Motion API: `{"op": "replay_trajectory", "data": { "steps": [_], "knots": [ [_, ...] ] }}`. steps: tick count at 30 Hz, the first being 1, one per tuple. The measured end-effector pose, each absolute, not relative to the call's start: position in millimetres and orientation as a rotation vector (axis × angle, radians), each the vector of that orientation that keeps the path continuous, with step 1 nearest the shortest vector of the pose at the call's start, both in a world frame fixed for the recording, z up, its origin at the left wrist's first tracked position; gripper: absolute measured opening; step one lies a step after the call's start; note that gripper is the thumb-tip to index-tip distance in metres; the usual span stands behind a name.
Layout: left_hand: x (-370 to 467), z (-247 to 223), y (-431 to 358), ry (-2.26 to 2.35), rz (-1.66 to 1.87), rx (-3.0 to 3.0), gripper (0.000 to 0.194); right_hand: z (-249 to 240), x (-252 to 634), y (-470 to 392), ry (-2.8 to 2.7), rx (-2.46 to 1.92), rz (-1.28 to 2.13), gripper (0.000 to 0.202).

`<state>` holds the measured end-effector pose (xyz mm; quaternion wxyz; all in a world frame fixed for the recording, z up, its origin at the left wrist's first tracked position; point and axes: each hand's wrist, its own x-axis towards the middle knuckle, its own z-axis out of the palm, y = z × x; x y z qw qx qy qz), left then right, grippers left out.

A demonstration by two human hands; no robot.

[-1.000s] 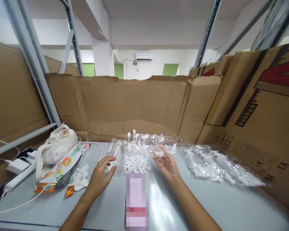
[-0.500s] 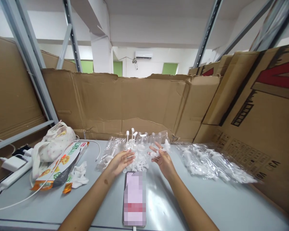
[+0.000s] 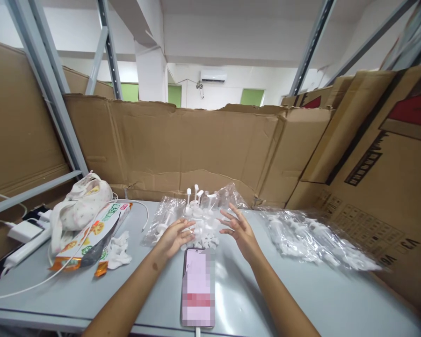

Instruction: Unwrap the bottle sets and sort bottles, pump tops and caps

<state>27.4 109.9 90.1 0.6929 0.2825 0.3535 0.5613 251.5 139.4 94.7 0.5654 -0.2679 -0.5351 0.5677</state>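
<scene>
Now shows no small white piece among the fingers of the right hand (image 3: 241, 235), unlike half a second ago, so probably has that hand free. Keeps the left hand (image 3: 175, 238) in nearly the same place as then, at the near left of the heap of small white plastic pieces (image 3: 207, 241). Holds both hands low over the grey tabletop (image 3: 266, 290), facing each other across the heap, with forearms reaching in from the near edge. Has the left fingers slightly parted and pointing inward, partly over the pieces, with no grip to be seen; cannot tell whether touching any. Has the right fingers spread wide, raised and slightly curled, with nothing visible between them. Behind the heap, shows upright white plastic nozzles on stems (image 3: 196, 192) among clear items too blurred to name. To the left, beside the left hand, shows a clear crinkled plastic bag with white parts inside (image 3: 164, 217); behind the right hand, another crumpled sheet of clear plastic (image 3: 232, 194). Near side of the heap, between the forearms, shows a phone with a pale pink screen (image 3: 198, 281), lying flat. Well to the right, shows clear bags of white pump-like parts (image 3: 301, 236), lying side by side.
</scene>
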Motion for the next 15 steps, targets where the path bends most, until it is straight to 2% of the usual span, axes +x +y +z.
{"op": "replay_trajectory", "data": {
  "steps": [7,15],
  "knots": [
    [31,87,109,0.795,1.276,0.709,0.023,85,238,133,-1.277,-0.702,1.454,0.068],
    [29,81,114,0.849,1.283,0.781,0.025,82,235,138,-1.119,-0.800,1.479,0.058]
  ]
}}
